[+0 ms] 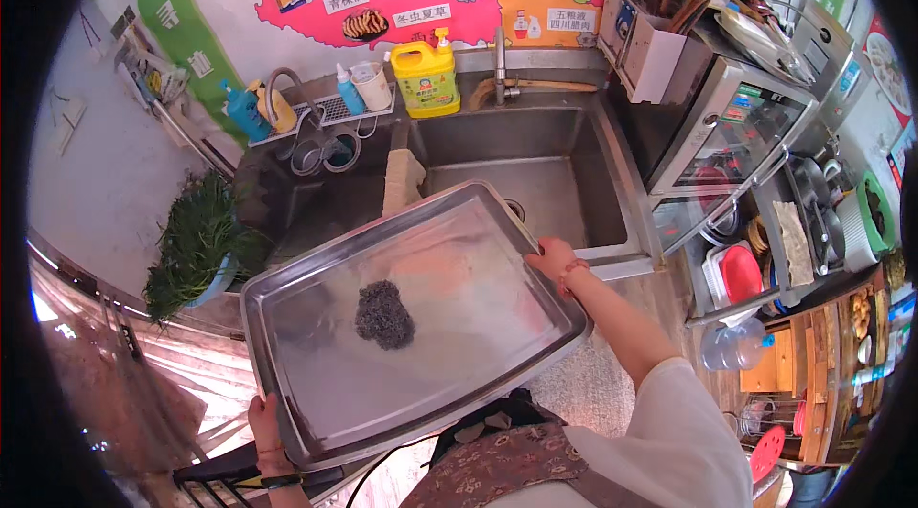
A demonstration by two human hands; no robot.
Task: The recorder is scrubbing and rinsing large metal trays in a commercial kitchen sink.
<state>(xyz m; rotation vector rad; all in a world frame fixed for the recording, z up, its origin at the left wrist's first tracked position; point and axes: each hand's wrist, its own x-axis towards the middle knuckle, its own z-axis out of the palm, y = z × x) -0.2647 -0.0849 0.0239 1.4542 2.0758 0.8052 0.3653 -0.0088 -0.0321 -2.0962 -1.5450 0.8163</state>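
Observation:
A large rectangular metal tray is held tilted in front of my body, over the near edge of the sink. On its shiny bottom rests a dark steel-wool scouring pad, left of the middle. My right hand grips the tray's right rim, the fingers curled over the edge. At the lower left corner my left hand holds the opposite rim, partly hidden behind it. Neither hand touches the pad.
A faucet rises behind the sink beside a yellow detergent jug. A pale cloth hangs over the sink divider. Leafy greens fill a blue basin at left. A glass-doored cabinet stands right, under a knife holder.

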